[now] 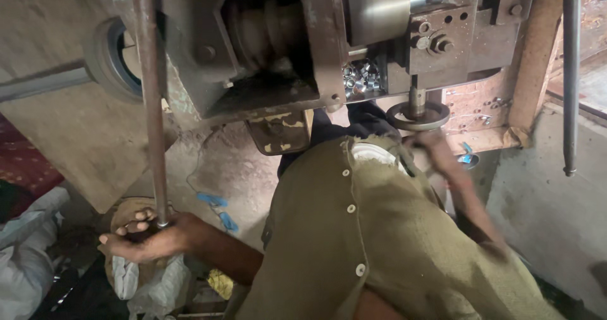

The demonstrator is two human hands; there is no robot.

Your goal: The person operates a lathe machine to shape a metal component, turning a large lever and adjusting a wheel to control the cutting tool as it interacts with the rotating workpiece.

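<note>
Left hand [148, 236] wrapped round the bottom of a long upright metal rod [150, 98] beside the machine [265, 54]. Right hand [427, 144] up at the small handwheel [418, 115], blurred, so grip impossible to tell.

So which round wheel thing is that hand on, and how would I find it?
Find the big grey metal machine filling the top of the view. Under its right side a short shaft hangs down, ending in a flat round metal handwheel. The right hand reaches it; unlike the long rusty rods nearby, it is a disc.
</note>
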